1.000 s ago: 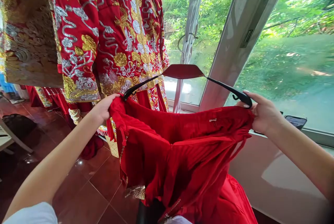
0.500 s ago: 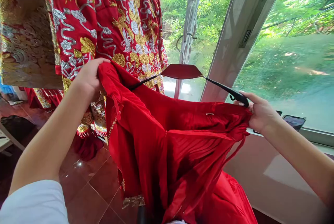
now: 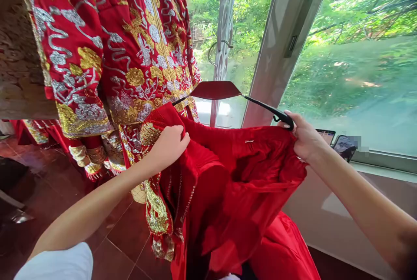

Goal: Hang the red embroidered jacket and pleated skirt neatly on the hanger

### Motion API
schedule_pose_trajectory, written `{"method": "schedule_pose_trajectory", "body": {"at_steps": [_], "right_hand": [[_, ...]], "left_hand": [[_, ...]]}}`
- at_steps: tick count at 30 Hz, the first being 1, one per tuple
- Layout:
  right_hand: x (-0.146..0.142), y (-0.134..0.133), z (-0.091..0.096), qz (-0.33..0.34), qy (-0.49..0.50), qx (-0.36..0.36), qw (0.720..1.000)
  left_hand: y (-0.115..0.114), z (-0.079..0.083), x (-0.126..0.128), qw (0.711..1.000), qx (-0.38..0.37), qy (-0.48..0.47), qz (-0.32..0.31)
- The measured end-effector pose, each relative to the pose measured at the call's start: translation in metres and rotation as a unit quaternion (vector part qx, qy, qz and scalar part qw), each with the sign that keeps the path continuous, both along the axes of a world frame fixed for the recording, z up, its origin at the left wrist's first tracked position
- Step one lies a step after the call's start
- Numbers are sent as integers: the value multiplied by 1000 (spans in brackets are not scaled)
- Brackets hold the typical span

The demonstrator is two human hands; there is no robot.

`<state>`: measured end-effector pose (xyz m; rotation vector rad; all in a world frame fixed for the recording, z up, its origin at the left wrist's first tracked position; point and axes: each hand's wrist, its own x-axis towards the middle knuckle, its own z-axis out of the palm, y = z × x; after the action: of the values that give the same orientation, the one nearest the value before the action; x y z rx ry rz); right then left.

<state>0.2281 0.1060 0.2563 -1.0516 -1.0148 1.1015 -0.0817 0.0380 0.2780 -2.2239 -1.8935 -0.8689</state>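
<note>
A red skirt (image 3: 208, 184) with gold-embroidered panels and beaded trim hangs in folds before me. My left hand (image 3: 171, 145) is closed on the skirt's upper edge at its left side, the fingertips partly tucked behind the cloth. The black hanger (image 3: 216, 90) with a dark red middle piece runs behind the waistband, its metal hook pointing up. On the other side, my right hand (image 3: 308, 138) grips the hanger's right end, with the thumb on top and the bunched skirt edge just beneath. The hanger's left end is hidden by the cloth.
Red jackets (image 3: 143, 45) with gold and silver embroidery hang at the left, close behind the skirt. Large windows (image 3: 352, 67) fill the right side. Phone-like devices (image 3: 343, 147) stand by the sill. Dark red tiles (image 3: 114, 245) cover the floor.
My left hand has moved right and down along the waistband, and the skirt's gold-embroidered panel now shows. The left part of the skirt is folded inward. My right hand remains at the hanger's end.
</note>
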Motion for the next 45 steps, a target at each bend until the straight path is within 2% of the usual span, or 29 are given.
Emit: {"method": "schedule_pose_trajectory", "body": {"at_steps": [3,5,7,9,11,14,16,19,22,27,29,32,34,37,40,43,45], "right_hand": [[0,-5,3,10,156,-41,987],[-1,-8,4,10,180,-32,983],[-4,-9,4,0,189,-18,982],[-5,-7,1,-10,193,-4,981],[-5,-5,-3,-13,191,11,981],[0,-3,-7,-14,185,16,982],[3,-3,-8,-6,183,18,983],[6,-2,-8,16,180,25,983],[8,2,-8,37,169,21,985],[23,12,-7,85,92,1,992],[36,12,-5,142,17,9,990],[57,13,-3,262,-127,25,956],[68,17,-1,288,-208,19,935],[74,26,4,220,-276,15,935],[69,30,15,130,-266,22,955],[64,25,36,48,-244,26,968],[62,19,54,5,-266,49,963]], "left_hand": [[6,-1,-6,997,-39,59,11],[1,5,-3,993,-82,79,13],[-8,16,12,986,-117,122,8],[-17,29,37,980,-94,174,-3],[-18,42,70,981,-4,193,-33],[6,54,116,962,151,190,-126],[33,55,135,947,210,182,-161],[71,47,149,944,219,184,-165],[91,37,152,941,229,184,-167],[93,32,154,941,250,169,-154],[91,34,155,943,242,171,-151],[89,36,156,943,239,177,-151],[86,37,156,942,240,178,-154],[80,40,156,942,241,167,-164],[75,44,155,944,231,160,-172],[72,47,155,944,222,173,-171],[71,47,157,945,217,190,-157]]}}
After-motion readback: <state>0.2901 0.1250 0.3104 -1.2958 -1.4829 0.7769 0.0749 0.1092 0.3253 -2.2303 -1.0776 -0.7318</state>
